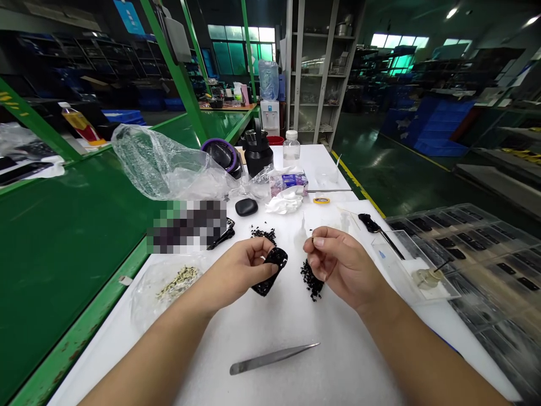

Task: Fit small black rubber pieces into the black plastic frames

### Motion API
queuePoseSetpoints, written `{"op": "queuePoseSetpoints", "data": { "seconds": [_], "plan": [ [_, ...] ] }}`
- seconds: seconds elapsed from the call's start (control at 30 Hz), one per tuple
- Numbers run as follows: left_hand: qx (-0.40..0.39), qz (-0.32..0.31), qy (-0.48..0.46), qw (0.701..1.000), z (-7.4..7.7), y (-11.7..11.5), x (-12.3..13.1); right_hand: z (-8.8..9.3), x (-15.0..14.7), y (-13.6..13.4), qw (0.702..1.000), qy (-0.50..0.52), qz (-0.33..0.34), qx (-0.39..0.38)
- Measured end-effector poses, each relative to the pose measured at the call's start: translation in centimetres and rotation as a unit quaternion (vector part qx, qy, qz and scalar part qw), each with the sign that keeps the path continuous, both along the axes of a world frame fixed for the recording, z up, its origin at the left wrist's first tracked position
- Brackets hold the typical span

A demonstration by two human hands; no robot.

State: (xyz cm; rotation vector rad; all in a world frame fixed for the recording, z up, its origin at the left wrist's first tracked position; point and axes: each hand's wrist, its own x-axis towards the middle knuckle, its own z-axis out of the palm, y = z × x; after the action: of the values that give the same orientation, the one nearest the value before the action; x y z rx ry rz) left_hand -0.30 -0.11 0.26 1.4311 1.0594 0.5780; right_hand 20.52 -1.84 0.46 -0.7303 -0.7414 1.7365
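Observation:
My left hand (253,262) is closed around a black plastic housing (267,277), tilted, with small openings in its face. To its right my right hand (336,256) pinches with thumb and forefinger; a tiny dark bit seems to show at the fingertips, too small to name. Small black parts lie in one pile (311,280) beside and partly behind my right hand, and in another pile (264,232) beyond my left hand. A pair of metal tweezers (274,358) lies on the white table nearer to me.
On the left sits a clear bag (180,282) of small yellowish parts. A black case (246,207), tissues (285,200) and a yellow tape roll (322,201) stand farther back. At right are a clear tray (412,270) with a small bottle and trays of black parts (469,237).

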Motion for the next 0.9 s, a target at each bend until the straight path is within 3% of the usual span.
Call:
{"op": "queuePoseSetpoints", "data": {
  "seconds": [0.3, 0.9],
  "plan": [
    [0.013, 0.003, 0.02, 1.0, 0.35, 0.04, 0.02, -0.32, 0.64, -0.33, 0.99, 0.074, 0.117, 0.039],
    [-0.005, 0.021, -0.01, 1.0, 0.78, -0.01, 0.26, -0.21, 0.28, -0.25, 0.995, 0.05, 0.06, 0.064]
  ]
}}
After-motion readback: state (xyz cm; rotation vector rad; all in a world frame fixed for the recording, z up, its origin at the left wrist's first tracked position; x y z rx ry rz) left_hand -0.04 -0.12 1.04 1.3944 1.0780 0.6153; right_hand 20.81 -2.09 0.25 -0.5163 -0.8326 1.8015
